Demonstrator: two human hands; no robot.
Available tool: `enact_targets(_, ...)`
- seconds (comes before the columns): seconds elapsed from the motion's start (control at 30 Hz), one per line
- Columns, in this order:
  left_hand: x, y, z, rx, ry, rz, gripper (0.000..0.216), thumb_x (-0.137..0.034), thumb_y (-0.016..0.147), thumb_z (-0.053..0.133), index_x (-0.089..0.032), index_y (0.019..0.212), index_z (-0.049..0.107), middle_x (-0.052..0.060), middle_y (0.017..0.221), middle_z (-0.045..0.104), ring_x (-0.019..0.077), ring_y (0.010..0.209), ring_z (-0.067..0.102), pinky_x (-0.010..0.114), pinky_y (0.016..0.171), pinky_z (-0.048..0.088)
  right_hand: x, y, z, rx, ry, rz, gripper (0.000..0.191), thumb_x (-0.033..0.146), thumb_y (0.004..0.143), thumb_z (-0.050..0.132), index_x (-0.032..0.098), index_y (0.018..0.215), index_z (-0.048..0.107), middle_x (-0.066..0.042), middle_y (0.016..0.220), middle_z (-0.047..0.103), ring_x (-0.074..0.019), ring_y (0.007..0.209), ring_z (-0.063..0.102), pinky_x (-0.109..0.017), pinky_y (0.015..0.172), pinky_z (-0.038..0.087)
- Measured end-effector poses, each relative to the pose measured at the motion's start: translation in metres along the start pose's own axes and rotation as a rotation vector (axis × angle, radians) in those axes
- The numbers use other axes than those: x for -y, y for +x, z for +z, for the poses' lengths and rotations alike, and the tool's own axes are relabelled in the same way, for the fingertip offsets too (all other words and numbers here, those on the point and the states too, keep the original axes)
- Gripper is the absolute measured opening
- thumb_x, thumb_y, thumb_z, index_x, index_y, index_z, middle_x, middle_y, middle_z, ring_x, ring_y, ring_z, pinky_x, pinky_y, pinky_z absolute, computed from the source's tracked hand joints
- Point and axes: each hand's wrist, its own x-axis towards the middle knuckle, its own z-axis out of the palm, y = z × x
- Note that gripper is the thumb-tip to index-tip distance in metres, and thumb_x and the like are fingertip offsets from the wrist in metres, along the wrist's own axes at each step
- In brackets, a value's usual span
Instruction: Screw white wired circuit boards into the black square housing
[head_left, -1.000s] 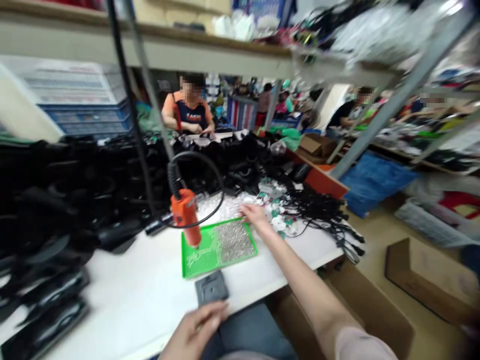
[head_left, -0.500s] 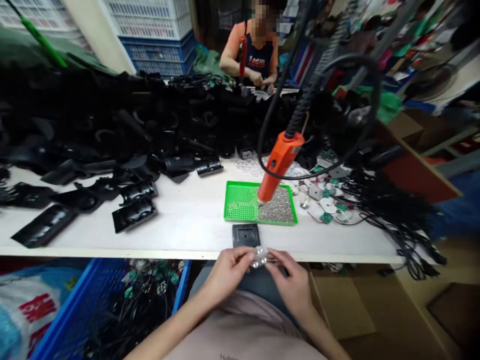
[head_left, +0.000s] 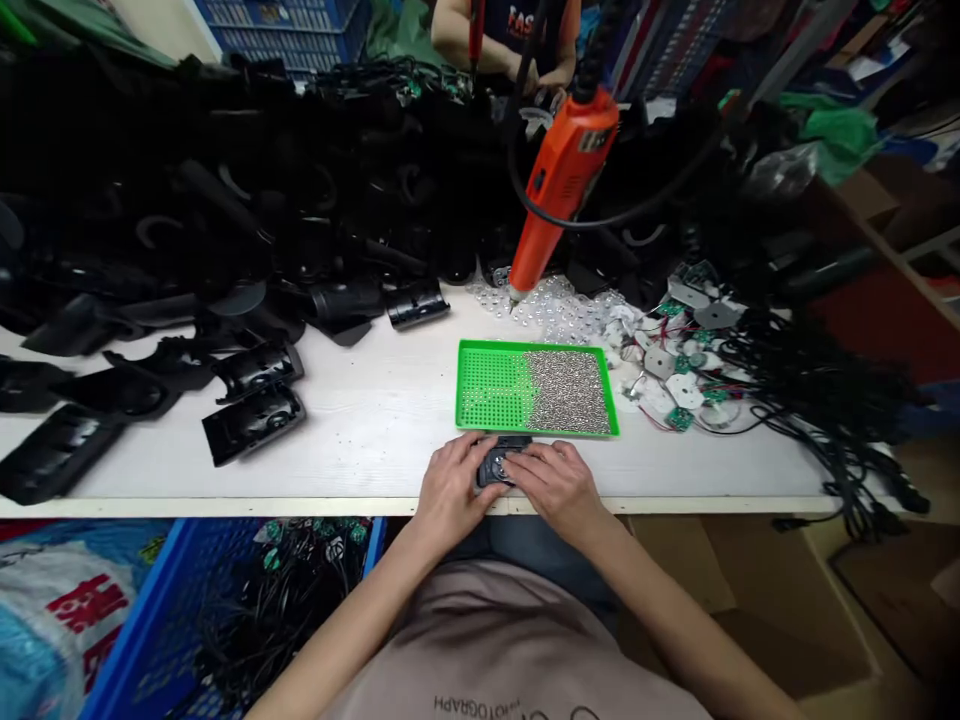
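My left hand rests at the left side of a small black block near the table's front edge, its thumb and fingers closed around a dark piece there. From the right, my right hand presses its bunched fingertips onto the same spot. A small shiny, clear-looking bit shows between the fingertips, mostly covered. Just behind stands a green tray with many small metal screws in its right part. An orange electric screwdriver hangs above and behind the tray.
Black plastic housings lie left and pile up behind. Clear lens pieces, circuit boards and black cables lie right. A blue crate stands below left, a cardboard box below right. A co-worker's arms show opposite.
My hands have moved from the table's front edge forward onto the black block, bringing the clear lens piece. The view has tilted down, and the hanging screwdriver no longer overlaps the tray.
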Motion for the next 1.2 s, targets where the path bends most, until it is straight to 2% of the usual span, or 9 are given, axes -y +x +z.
enact_targets(0.17, 0.009, 0.001, 0.006, 0.026, 0.09, 0.045, 0.055, -0.036, 0.083, 0.067, -0.024, 0.133, 0.049, 0.011, 0.129, 0.057, 0.0273, 0.114, 0.055, 0.043, 0.093, 0.047, 0.021, -0.002, 0.003, 0.019, -0.116, 0.119, 0.024, 0.032, 0.092, 0.056, 0.016, 0.107, 0.067, -0.006, 0.106, 0.074, -0.0228, 0.098, 0.059, -0.04, 0.086, 0.038)
enact_targets(0.4, 0.021, 0.007, 0.005, -0.007, 0.168, 0.099, 0.049, -0.038, 0.085, 0.059, -0.024, 0.131, 0.052, 0.01, 0.126, 0.06, 0.0277, 0.111, 0.058, 0.042, 0.09, 0.049, 0.063, -0.013, 0.041, -0.088, -0.174, 0.475, 0.043, 0.039, 0.093, 0.047, 0.013, 0.127, 0.056, -0.012, 0.122, 0.066, -0.0272, 0.128, 0.045, -0.048, 0.109, 0.025)
enact_targets(0.53, 0.021, 0.011, 0.005, 0.047, 0.187, 0.046, 0.051, -0.046, 0.088, 0.052, -0.022, 0.133, 0.051, 0.013, 0.132, 0.055, 0.0294, 0.118, 0.054, 0.045, 0.097, 0.045, 0.057, -0.021, 0.034, -0.034, -0.087, 0.413, 0.051, 0.047, 0.094, 0.04, 0.014, 0.132, 0.05, -0.012, 0.13, 0.062, -0.0265, 0.134, 0.039, -0.047, 0.111, 0.027)
enact_targets(0.7, 0.016, 0.005, 0.0, 0.018, 0.183, 0.052, 0.053, -0.048, 0.088, 0.049, -0.024, 0.135, 0.045, 0.013, 0.136, 0.05, 0.031, 0.123, 0.049, 0.049, 0.101, 0.042, 0.015, -0.05, -0.028, -0.118, -0.173, 0.24, 0.039, 0.039, 0.096, 0.041, 0.017, 0.124, 0.056, -0.009, 0.122, 0.067, -0.0213, 0.127, 0.048, -0.042, 0.108, 0.033)
enact_targets(0.8, -0.003, -0.001, -0.002, -0.11, 0.245, 0.101, 0.043, -0.037, 0.09, 0.051, -0.023, 0.131, 0.047, 0.015, 0.134, 0.049, 0.0304, 0.119, 0.051, 0.048, 0.099, 0.042, -0.028, -0.085, -0.073, -0.164, -0.325, 0.428, 0.025, 0.02, 0.092, 0.049, 0.019, 0.113, 0.063, -0.007, 0.111, 0.072, -0.0188, 0.111, 0.058, -0.041, 0.105, 0.034)
enact_targets(0.9, -0.047, 0.009, 0.011, -0.084, 0.216, 0.368, 0.03, -0.024, 0.09, 0.051, -0.026, 0.119, 0.056, 0.012, 0.123, 0.059, 0.0275, 0.113, 0.055, 0.044, 0.098, 0.042, -0.075, -0.122, -0.1, -0.196, -0.468, 0.608, 0.021, 0.013, 0.09, 0.051, 0.019, 0.103, 0.067, -0.006, 0.101, 0.074, -0.0189, 0.098, 0.061, -0.041, 0.099, 0.035)
enact_targets(1.0, -0.102, 0.047, 0.043, 0.233, 0.218, 0.64, 0.034, -0.023, 0.091, 0.049, -0.026, 0.124, 0.057, 0.01, 0.121, 0.064, 0.026, 0.11, 0.058, 0.042, 0.097, 0.043, -0.117, -0.142, -0.1, -0.129, -0.511, 0.69, 0.022, 0.013, 0.092, 0.048, 0.016, 0.102, 0.067, -0.008, 0.102, 0.073, -0.021, 0.095, 0.059, -0.042, 0.096, 0.034)
enact_targets(1.07, -0.131, 0.087, 0.068, 0.391, 0.345, 0.613, 0.037, -0.021, 0.088, 0.052, -0.018, 0.125, 0.058, 0.015, 0.126, 0.061, 0.0319, 0.116, 0.056, 0.048, 0.099, 0.041, -0.137, -0.141, -0.09, -0.063, -0.487, 0.683, 0.027, 0.009, 0.091, 0.045, 0.014, 0.109, 0.066, -0.011, 0.108, 0.071, -0.0222, 0.1, 0.057, -0.041, 0.095, 0.034)
enact_targets(1.2, -0.159, 0.17, 0.1, 0.384, 0.569, 0.477, 0.046, -0.002, 0.084, 0.04, -0.017, 0.124, 0.059, 0.016, 0.137, 0.055, 0.0322, 0.122, 0.052, 0.051, 0.1, 0.039, -0.157, -0.116, -0.07, -0.003, -0.501, 0.603, 0.033, 0.006, 0.088, 0.048, 0.016, 0.115, 0.064, -0.012, 0.11, 0.068, -0.0219, 0.101, 0.055, -0.039, 0.092, 0.037)
